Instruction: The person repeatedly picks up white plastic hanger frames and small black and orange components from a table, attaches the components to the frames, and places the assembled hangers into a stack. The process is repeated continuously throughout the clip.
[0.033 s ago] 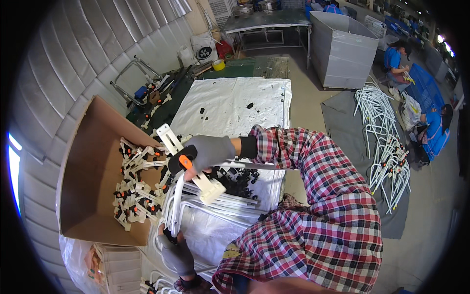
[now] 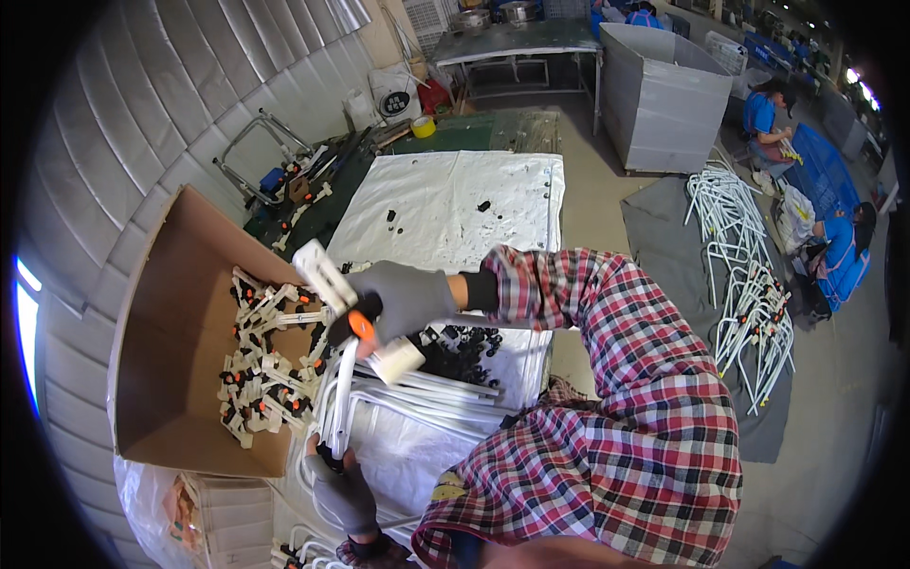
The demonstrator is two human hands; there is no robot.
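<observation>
My right hand (image 2: 408, 297), in a grey glove, is closed around a white plastic bracket (image 2: 320, 273) with a black clamp and an orange lever (image 2: 360, 325). The bracket sits at the upper end of a white metal tube (image 2: 339, 403); whether the tube is seated inside the clamp is hidden. Lower down, my gloved left hand (image 2: 346, 495) grips the same tube near a black fitting. Beneath my right forearm lies a bundle of white bent tubes (image 2: 431, 403), beside a heap of small black parts (image 2: 464, 356).
An open cardboard box (image 2: 175, 379) at the left holds many white brackets (image 2: 270, 375) with orange levers. A white sheet (image 2: 455, 204) covers the green table. Rightward, finished-looking tube frames (image 2: 735, 256) lie on a grey mat, near two seated people in blue. A large grey bin (image 2: 668, 104) stands behind.
The white bracket has turned slightly in my right hand, its far end shifting a little left and its near end tilting up. My left hand stays put.
</observation>
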